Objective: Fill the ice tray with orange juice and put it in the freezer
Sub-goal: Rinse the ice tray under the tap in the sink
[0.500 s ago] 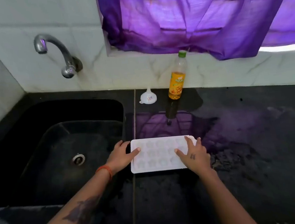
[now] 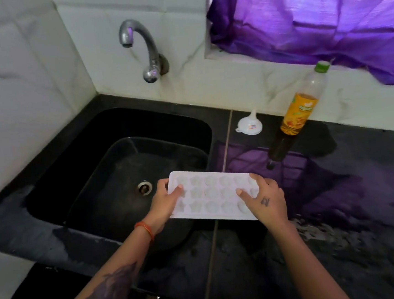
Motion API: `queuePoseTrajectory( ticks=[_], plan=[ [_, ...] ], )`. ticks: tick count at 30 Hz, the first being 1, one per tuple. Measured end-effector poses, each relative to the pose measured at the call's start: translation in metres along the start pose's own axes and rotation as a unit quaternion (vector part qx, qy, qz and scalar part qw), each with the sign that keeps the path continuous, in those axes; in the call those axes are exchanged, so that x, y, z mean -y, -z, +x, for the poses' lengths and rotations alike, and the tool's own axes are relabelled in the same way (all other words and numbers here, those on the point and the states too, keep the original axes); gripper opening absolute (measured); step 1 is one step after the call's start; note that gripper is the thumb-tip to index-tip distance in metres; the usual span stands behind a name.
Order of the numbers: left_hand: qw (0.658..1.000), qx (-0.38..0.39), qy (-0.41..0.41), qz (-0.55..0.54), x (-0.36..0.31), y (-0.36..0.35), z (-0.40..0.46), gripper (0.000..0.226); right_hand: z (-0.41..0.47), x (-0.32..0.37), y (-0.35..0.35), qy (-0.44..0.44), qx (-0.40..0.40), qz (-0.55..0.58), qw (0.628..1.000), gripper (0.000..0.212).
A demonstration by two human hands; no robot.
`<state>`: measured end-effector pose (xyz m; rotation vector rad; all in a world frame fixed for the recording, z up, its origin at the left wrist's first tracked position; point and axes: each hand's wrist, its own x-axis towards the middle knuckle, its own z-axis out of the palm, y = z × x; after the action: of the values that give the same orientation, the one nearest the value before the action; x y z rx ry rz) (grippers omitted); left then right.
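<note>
A white ice tray (image 2: 213, 194) with star-shaped cells is held flat over the right edge of the black sink (image 2: 111, 157). My left hand (image 2: 166, 203) grips its left end, thumb on top. My right hand (image 2: 266, 199) grips its right end, fingers over the cells. The cells look empty. An orange juice bottle (image 2: 302, 103) with a green cap stands upright at the back of the counter against the wall, partly full. A small white funnel (image 2: 249, 124) lies mouth-down to the left of the bottle.
A chrome tap (image 2: 143, 50) sticks out of the tiled wall above the sink. The black counter (image 2: 339, 208) runs to the right, wet and glossy. A purple curtain (image 2: 310, 15) hangs over the window ledge behind the bottle.
The tray has come off the counter and moved left, partly over the sink, with both hands closed on its ends. The view has swung left and closer.
</note>
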<state>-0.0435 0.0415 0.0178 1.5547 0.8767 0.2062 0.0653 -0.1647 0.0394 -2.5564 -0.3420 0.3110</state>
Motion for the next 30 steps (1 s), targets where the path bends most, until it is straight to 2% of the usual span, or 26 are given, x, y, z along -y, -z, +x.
queuePoseTrajectory(
  ticks=[3, 8, 12, 18, 23, 26, 30],
  plan=[
    [0.999, -0.016, 0.001, -0.052, -0.006, 0.025, 0.015, 0.023, 0.013, 0.029, -0.011, 0.019, 0.016, -0.002, 1.0, 0.059],
    [0.997, -0.031, -0.003, -0.075, -0.02, 0.072, 0.047, 0.021, 0.044, 0.08, -0.021, 0.031, 0.058, 0.002, 0.998, 0.054],
    [0.995, -0.051, -0.009, -0.082, -0.027, 0.106, 0.072, 0.021, 0.086, 0.137, -0.029, 0.089, 0.033, -0.034, 0.995, 0.05],
    [0.993, -0.063, -0.007, -0.101, -0.035, 0.138, 0.102, 0.024, 0.157, 0.263, -0.043, 0.198, -0.006, -0.034, 0.98, 0.071],
    [0.993, -0.043, 0.0, -0.114, -0.039, 0.155, 0.114, 0.026, 0.223, 0.322, -0.056, 0.222, 0.001, -0.138, 0.965, 0.086],
    [0.991, -0.038, 0.001, -0.128, -0.04, 0.16, 0.119, 0.026, 0.248, 0.334, -0.063, 0.225, 0.017, -0.189, 0.956, 0.079],
    [0.989, -0.032, 0.008, -0.145, -0.038, 0.161, 0.123, 0.024, 0.258, 0.338, -0.064, 0.284, -0.035, -0.211, 0.935, 0.057]
  ],
)
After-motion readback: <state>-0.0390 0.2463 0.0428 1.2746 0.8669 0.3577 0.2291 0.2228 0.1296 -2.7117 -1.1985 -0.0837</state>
